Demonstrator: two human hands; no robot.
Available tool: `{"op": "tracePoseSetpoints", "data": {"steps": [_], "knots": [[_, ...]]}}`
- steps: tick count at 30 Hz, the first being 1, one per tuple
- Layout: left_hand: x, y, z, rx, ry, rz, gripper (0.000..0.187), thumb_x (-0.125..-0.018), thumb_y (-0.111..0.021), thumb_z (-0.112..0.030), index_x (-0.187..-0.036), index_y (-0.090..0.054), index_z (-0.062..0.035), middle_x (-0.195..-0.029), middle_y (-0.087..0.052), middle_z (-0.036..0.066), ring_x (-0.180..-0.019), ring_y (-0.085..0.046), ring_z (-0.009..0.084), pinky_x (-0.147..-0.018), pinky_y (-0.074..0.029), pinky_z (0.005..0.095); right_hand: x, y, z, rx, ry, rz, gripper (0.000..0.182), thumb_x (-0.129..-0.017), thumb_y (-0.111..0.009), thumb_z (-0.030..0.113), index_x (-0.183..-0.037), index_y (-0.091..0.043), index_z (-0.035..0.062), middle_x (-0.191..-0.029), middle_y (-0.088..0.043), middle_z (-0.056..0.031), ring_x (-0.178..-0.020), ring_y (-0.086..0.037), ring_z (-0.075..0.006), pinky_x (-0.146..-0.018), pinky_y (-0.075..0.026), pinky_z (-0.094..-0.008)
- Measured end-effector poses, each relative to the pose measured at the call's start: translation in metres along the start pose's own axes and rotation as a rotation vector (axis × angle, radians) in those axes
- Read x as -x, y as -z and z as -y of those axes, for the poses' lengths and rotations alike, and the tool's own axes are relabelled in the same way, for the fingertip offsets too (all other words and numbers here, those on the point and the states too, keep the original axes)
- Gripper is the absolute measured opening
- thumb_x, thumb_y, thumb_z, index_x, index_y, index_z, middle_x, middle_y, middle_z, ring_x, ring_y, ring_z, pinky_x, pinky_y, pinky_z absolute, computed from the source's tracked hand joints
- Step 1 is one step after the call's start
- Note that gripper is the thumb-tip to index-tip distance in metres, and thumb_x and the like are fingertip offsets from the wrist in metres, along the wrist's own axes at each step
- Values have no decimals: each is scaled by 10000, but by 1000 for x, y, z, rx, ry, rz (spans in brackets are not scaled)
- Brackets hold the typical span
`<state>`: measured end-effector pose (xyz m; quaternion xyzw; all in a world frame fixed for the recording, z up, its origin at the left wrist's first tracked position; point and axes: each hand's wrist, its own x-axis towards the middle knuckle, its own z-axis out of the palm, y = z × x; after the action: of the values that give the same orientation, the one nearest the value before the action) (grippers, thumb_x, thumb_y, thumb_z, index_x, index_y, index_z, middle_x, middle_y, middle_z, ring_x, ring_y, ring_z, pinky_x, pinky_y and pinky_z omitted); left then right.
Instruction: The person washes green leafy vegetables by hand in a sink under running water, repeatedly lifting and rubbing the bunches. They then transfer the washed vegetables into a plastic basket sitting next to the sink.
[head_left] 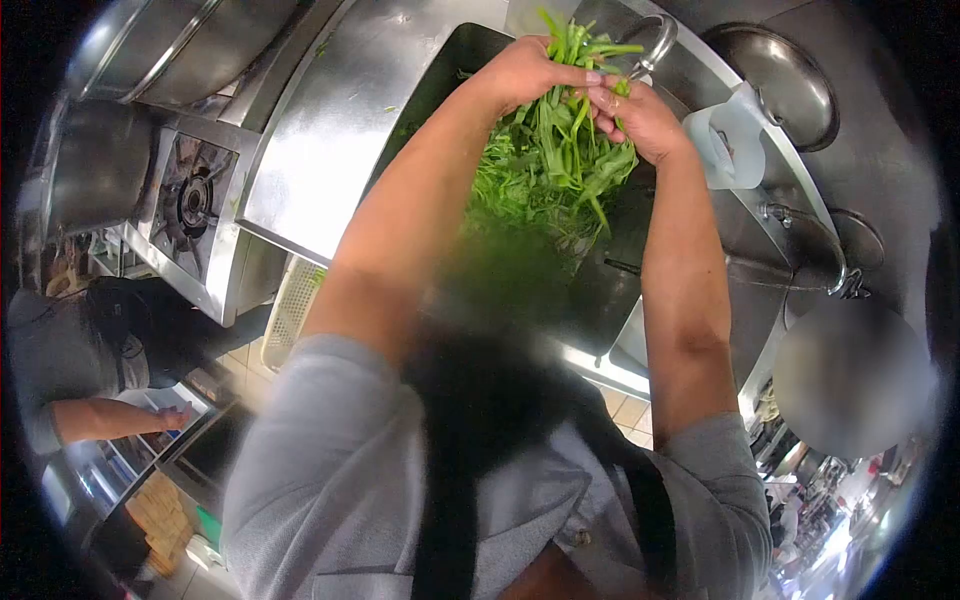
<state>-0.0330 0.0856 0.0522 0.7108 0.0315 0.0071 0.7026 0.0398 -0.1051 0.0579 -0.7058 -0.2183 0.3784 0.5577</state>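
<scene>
Strong fisheye distortion bends every straight edge, and a black circular vignette swallows the corners. Overhead light is moderate and cool, leaving soft glare on the brushed stainless steel counter (330, 130) and a bright streak along the front rim of the dark steel sink (600, 365). The bunch of green leafy stems (560, 150) is well lit and fairly sharp. Two smeared blur patches sit at centre and lower right. The left edge falls dim.

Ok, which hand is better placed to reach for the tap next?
Probably the right hand: it grips the greens right beside the tap. The left hand clasps the stalk tops farther from it, over the sink.
</scene>
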Motion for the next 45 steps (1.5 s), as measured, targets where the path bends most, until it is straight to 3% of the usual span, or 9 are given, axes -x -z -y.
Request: {"op": "tracePoseSetpoints", "data": {"steps": [4,6,10,20,24,26,30,37,45], "knots": [[-2,-6,5,-43,69,-3,313,-750,-786,-260,-908,-686,-9,-776,-670,68,-646,-589,144,-630,-474,309,1,8,-9,79,-47,9,270,-911,-618,314,-927,-650,47,-687,-561,15,-577,-489,-73,-485,-389,-245],[0,-8,9,-62,90,-77,293,-739,-794,-214,-886,-676,9,-745,-661,63,-600,-572,134,-601,-464,300,8,2,-10,456,32,-297,285,-874,-628,324,-948,-679,53,-767,-660,-50,-666,-604,-164,-603,-486,-308],[-1,-12,24,37,70,-207,287,-735,-796,-186,-902,-674,12,-759,-668,61,-585,-578,127,-568,-465,300,16,-16,-13,722,18,-341,239,-810,-631,294,-931,-721,108,-934,-692,-146,-914,-652,-333,-841,-494,-385],[11,-22,36,272,50,-258,207,-772,-771,-133,-874,-657,7,-755,-660,61,-600,-587,137,-566,-461,300,0,-39,-44,780,-25,-490,355,-847,-558,297,-1082,-638,42,-1077,-637,-230,-1033,-592,-410,-903,-465,-443],[25,-26,32,330,90,-302,188,-779,-764,-124,-863,-655,3,-748,-653,60,-601,-581,141,-565,-456,304,-12,-25,-70,588,34,-673,323,-856,-542,286,-1001,-634,12,-1043,-659,-220,-969,-639,-372,-806,-498,-429],[32,-25,31,396,113,-409,192,-781,-763,-124,-863,-649,7,-746,-652,61,-600,-575,138,-560,-451,306,-7,-13,-71,-33,-182,-633,268,-846,-539,253,-937,-622,14,-989,-680,-183,-880,-674,-300,-678,-503,-395],[43,-11,42,182,140,-500,218,-791,-757,-131,-911,-639,7,-748,-655,58,-594,-579,139,-551,-455,301,14,-5,-49,-614,5,-694,236,-890,-566,234,-951,-571,6,-713,-562,-75,-575,-521,-177,-589,-507,-339],[46,-40,49,-240,169,-278,318,-782,-769,-272,-945,-668,-18,-734,-662,94,-636,-609,203,-627,-483,370,-2,-41,-32,-87,-21,-520,291,-863,-693,298,-914,-625,19,-698,-546,-28,-547,-512,-123,-510,-451,-280],[79,-21,78,-261,298,-409,306,-837,-664,-254,-1051,-684,-37,-811,-690,104,-678,-633,200,-667,-493,354,2,-5,-20,-324,148,-553,149,-893,-645,180,-939,-611,43,-770,-561,-25,-590,-482,-116,-515,-393,-256]]}}
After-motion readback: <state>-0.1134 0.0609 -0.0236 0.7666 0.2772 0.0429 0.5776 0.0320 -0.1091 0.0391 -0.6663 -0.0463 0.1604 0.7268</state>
